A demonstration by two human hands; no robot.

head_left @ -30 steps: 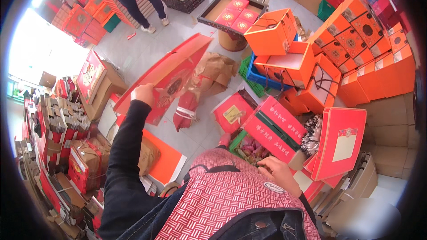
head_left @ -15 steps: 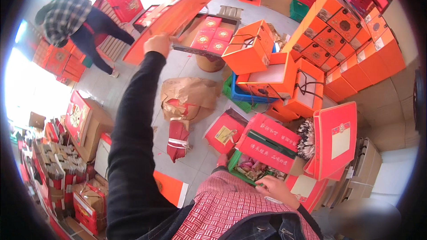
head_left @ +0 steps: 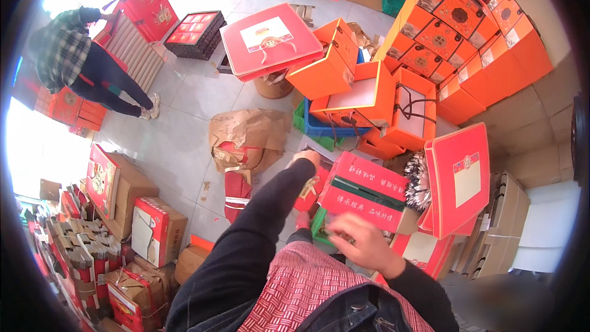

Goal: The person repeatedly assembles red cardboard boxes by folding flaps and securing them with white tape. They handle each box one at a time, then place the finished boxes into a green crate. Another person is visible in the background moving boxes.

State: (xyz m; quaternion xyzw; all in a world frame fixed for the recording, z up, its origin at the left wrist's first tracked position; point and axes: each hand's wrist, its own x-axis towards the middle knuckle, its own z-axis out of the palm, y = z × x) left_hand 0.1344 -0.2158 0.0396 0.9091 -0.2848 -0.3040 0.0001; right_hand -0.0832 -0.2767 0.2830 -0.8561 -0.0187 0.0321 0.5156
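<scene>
left hand (head_left: pixel 305 158) curled on the small red box (head_left: pixel 309 184), right hand (head_left: pixel 362 246) spread over the green crate (head_left: pixel 321 224); best lifted squarely, both hands steady

Bright daylight from upper left, blown-out glare there; fisheye bends edges, black vignette corners; right hand (head_left: pixel 367 247) maybe slightly blurred.

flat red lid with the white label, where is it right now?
Head view, upper centre: the flat red lid lies on a stack, just left of an open orange box, beyond both hands.
</scene>
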